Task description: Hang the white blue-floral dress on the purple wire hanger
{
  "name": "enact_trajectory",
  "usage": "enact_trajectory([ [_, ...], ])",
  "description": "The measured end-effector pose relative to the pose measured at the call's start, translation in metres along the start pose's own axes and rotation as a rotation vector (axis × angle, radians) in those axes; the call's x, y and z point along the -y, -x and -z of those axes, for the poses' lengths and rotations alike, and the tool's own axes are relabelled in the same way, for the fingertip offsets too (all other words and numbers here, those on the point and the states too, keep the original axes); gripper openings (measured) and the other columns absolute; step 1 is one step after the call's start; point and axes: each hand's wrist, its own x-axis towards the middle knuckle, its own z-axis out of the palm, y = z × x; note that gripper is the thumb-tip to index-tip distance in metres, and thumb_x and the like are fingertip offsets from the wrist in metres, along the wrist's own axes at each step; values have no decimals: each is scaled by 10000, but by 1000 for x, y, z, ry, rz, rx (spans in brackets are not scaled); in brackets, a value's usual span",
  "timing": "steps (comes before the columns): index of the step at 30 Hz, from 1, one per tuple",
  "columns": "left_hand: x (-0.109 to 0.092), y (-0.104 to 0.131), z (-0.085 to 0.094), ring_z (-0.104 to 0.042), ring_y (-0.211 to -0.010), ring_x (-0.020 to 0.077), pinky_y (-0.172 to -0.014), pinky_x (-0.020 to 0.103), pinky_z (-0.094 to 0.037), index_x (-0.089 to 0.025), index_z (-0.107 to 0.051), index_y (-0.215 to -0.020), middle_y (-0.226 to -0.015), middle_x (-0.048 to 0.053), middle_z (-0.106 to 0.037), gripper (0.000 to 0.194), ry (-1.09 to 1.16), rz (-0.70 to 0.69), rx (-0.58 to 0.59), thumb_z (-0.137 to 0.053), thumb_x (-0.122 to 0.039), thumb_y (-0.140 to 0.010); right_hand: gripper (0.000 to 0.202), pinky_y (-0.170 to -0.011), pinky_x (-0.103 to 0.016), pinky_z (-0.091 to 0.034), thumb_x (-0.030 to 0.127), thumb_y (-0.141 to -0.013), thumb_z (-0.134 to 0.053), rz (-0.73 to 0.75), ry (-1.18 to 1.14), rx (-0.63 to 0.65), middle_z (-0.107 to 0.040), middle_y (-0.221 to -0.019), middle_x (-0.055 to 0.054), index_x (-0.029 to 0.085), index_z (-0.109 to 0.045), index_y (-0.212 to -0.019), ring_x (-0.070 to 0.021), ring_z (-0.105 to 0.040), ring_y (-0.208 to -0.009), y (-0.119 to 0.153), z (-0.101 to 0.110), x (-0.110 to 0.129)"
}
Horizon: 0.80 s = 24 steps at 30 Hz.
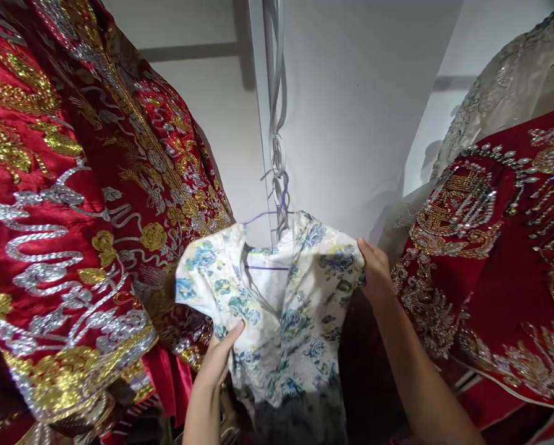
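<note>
A white dress with blue and green flowers hangs at the centre on a thin purple hanger. The hanger's hook goes up to metal rings and a hanging chain. My left hand grips the dress at its left side, below the sleeve, with the thumb on the front. My right hand holds the edge of the right sleeve, its other fingers mostly hidden behind the cloth.
Red garments with gold and silver embroidery fill the left side. On the right hang a red beaded garment and a whitish lace one. A white wall stands behind.
</note>
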Motion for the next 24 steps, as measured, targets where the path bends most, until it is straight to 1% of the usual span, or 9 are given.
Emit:
enact_trajectory([
  [5, 23, 14, -8, -549, -1342, 325, -1202, 467, -344, -217, -615, -1345, -1316, 125, -680, 803, -124, 17, 69, -902, -430, -626, 427, -864, -364, -471, 498, -838, -613, 256, 371, -409, -565, -1148, -109, 198, -561, -1137, -254, -555, -1025, 60, 15, -55],
  [6, 26, 15, -12, -540, -1350, 329, -1208, 470, -331, -207, -627, -1335, -1307, 129, -684, 803, -141, 20, 81, -904, -443, -620, 408, -857, -370, -465, 486, -857, -600, 250, 406, -420, -548, -1146, -117, 204, -544, -1147, -258, -548, -1015, 76, 13, -63],
  [7, 28, 16, -16, -531, -1357, 333, -1214, 473, -317, -194, -639, -1325, -1299, 134, -688, 801, -161, 25, 97, -905, -456, -616, 348, -824, -366, -465, 489, -889, -569, 204, 414, -334, -553, -1062, -99, 215, -542, -1102, -247, -553, -944, 92, 7, -68],
  [8, 30, 16, -20, -524, -1363, 337, -1220, 476, -304, -182, -651, -1314, -1295, 140, -690, 797, -182, 30, 119, -904, -470, -615, 294, -784, -356, -467, 500, -928, -520, 135, 408, -139, -561, -956, -72, 227, -545, -1032, -235, -557, -873, 106, 0, -71],
  [10, 31, 17, -27, -516, -1368, 349, -1223, 490, -295, -163, -668, -1294, -1295, 152, -688, 789, -217, 46, 167, -898, -495, -616, 323, -717, -331, -459, 533, -978, -451, -26, 401, 399, -563, -819, -39, 234, -549, -905, -219, -566, -788, 127, -15, -72],
  [12, 32, 17, -32, -514, -1368, 357, -1214, 501, -314, -163, -674, -1290, -1323, 155, -671, 770, -235, 71, 209, -887, -506, -634, 402, -645, -309, -428, 574, -989, -426, -136, 390, 682, -531, -706, -10, 233, -503, -792, -198, -551, -692, 137, -27, -69],
  [16, 37, 19, -33, -510, -1377, 335, -1216, 479, -324, -194, -664, -1303, -1375, 129, -642, 722, -190, 57, 174, -872, -477, -672, 513, -570, -287, -332, 627, -975, -428, -164, 416, 645, -438, -577, 19, 222, -411, -661, -154, -457, -566, 136, -26, -64],
  [22, 48, 14, -24, -513, -1376, 331, -1203, 490, -349, -231, -644, -1299, -1305, 122, -682, 650, -155, 51, 46, -853, -418, -713, 528, -586, -283, -322, 559, -1009, -382, -174, 420, 720, -497, -558, 4, 196, -527, -655, -146, -470, -557, 134, -13, -62],
  [24, 48, 13, -25, -484, -1399, 337, -1196, 483, -359, -235, -588, -1346, -1374, 127, -633, 696, -191, -25, 13, -833, -446, -729, 499, -564, -278, -307, 538, -992, -427, -210, 373, 717, -484, -547, 9, 197, -524, -640, -141, -446, -539, 135, -13, -61],
])
